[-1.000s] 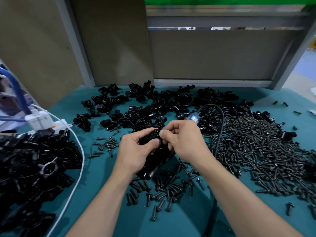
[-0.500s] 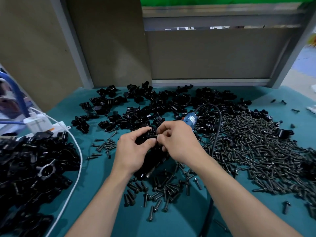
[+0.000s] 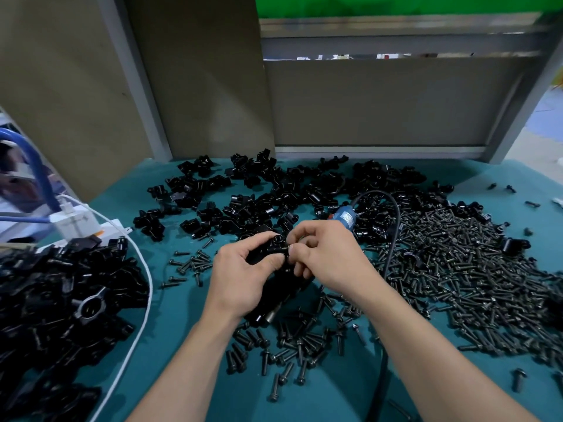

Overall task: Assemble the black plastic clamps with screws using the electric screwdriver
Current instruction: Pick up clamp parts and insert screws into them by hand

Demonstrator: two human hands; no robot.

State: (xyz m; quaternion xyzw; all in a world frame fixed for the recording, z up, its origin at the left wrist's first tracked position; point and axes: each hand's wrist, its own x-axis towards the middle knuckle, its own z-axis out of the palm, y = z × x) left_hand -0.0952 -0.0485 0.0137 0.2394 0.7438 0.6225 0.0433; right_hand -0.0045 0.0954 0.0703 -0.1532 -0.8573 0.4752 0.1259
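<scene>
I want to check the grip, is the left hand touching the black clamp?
Touching. In the head view the left hand pinches the black clamp between thumb and fingers, no gap.
</scene>
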